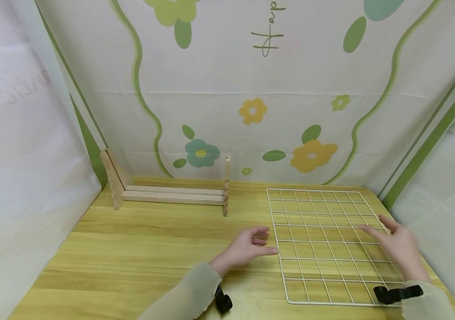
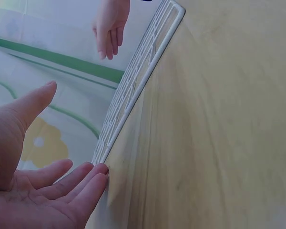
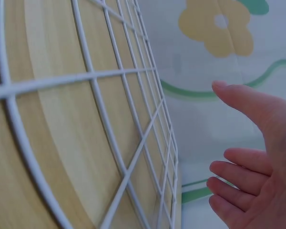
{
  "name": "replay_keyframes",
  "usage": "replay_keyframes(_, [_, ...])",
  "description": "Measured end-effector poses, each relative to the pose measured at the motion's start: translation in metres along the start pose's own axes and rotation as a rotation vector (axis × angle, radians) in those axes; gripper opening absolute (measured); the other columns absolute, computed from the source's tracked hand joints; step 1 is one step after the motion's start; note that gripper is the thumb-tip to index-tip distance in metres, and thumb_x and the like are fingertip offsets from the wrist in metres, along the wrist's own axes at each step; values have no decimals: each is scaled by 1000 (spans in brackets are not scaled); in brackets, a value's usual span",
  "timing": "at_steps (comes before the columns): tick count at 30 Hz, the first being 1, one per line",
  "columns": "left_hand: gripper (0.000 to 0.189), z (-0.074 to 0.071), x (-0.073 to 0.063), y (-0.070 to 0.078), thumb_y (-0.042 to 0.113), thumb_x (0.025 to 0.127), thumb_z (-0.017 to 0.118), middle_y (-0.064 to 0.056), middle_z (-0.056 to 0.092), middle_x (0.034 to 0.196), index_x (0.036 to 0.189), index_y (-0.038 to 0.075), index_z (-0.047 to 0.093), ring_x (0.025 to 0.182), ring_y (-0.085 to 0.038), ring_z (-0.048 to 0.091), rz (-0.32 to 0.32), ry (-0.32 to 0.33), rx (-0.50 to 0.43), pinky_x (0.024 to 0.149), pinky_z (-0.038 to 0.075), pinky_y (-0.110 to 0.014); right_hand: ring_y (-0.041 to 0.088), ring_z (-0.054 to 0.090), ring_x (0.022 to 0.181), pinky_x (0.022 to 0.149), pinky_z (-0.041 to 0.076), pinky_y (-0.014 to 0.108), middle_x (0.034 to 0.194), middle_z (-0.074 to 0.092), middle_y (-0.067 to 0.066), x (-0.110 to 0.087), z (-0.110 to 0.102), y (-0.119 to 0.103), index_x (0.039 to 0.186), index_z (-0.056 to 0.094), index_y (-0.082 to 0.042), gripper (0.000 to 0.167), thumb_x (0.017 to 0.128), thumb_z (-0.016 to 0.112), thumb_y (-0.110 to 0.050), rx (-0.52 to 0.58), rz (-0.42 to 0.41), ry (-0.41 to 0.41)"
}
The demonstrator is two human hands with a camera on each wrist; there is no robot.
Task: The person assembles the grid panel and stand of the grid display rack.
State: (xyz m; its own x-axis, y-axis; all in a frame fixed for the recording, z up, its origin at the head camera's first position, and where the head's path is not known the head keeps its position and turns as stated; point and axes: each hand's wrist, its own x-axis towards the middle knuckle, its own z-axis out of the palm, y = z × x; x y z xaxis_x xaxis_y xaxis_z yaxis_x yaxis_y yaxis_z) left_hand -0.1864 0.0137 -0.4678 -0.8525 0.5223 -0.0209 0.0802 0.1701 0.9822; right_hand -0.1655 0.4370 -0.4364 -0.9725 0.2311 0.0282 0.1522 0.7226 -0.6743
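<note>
A white wire grid panel lies flat on the right side of the wooden table. My left hand is beside its left edge, fingers spread and thumb tip right at the wire. In the left wrist view the fingers reach close to the panel's rim, with the palm bare. Over the panel's right edge hovers my right hand, thumb and fingers apart and nothing between them. The right wrist view shows that hand with loosely extended fingers above the grid.
A wooden stand with two uprights and a crossbar stands at the back left of the table. Floral cloth walls enclose the table at the back and sides. Black straps sit on both wrists.
</note>
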Motion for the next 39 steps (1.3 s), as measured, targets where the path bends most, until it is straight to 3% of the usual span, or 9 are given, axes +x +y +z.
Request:
replay_keyframes(7, [70, 6, 0, 1, 28, 90, 82, -16, 59, 137, 146, -1, 51, 121, -29, 59, -7, -27, -8, 98, 52, -36, 63, 24, 136, 101, 30, 74, 154, 25, 37, 3, -3, 16, 156, 24, 9, 96, 97, 63, -56, -7, 21, 0])
replay_keyframes(14, [72, 10, 1, 3, 27, 89, 82, -15, 58, 139, 147, -2, 50, 123, -28, 58, -20, -34, -6, 101, 50, -36, 64, 24, 135, 101, 30, 75, 154, 23, 40, 4, -6, 22, 155, 19, 13, 100, 98, 61, -57, -4, 58, -55])
replay_keyframes(22, [74, 15, 3, 4, 26, 89, 83, -14, 59, 139, 147, -3, 49, 123, -28, 58, -43, -40, -19, 102, 49, -36, 63, 31, 131, 101, 30, 73, 146, 35, 42, 3, -5, 28, 151, 25, 17, 97, 98, 63, -55, -13, 63, -61])
replay_keyframes(33, [77, 16, 5, 3, 27, 89, 82, -12, 58, 141, 149, -3, 46, 124, -26, 57, -77, -59, -49, 104, 48, -37, 62, 20, 138, 107, 22, 73, 153, 26, 38, 5, -8, 39, 154, 22, 14, 98, 98, 61, -57, 29, 98, -52])
replay_keyframes(39, [77, 15, 6, 5, 32, 90, 81, -11, 57, 142, 149, -4, 46, 122, -24, 58, -80, -53, -38, 103, 48, -37, 60, 23, 138, 106, 25, 72, 154, 26, 36, 6, -9, 43, 155, 19, 13, 98, 99, 59, -57, 18, 102, -73])
